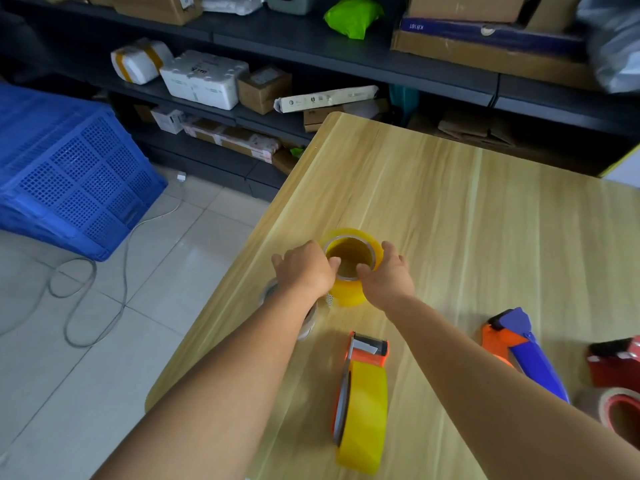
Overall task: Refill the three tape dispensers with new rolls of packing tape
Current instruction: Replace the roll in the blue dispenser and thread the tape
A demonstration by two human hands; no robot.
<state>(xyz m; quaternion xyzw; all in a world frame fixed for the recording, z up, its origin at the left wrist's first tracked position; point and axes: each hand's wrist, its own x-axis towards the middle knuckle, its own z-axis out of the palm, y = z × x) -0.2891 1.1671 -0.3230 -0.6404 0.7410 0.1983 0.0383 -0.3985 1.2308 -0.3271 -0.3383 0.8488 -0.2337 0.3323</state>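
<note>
Both hands at frame centre, clamped on yellow tape roll (351,268) standing on wooden table (485,209). Left hand (303,270) grips left rim, thumb inside core. Right hand (386,277) grips right rim likewise. Orange dispenser (362,386), yellow tape loaded, lower centre. Blue-orange dispenser (519,344) lower right. Red dispenser (614,363) at right edge.

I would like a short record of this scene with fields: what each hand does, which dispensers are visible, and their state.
left hand: grips the yellow tape roll from its left side
right hand: grips the same roll from its right side
orange dispenser: on the table, yellow roll loaded
blue and orange dispenser: lying on the table, partly hidden by the right arm
red dispenser: at right edge, cut off
</note>
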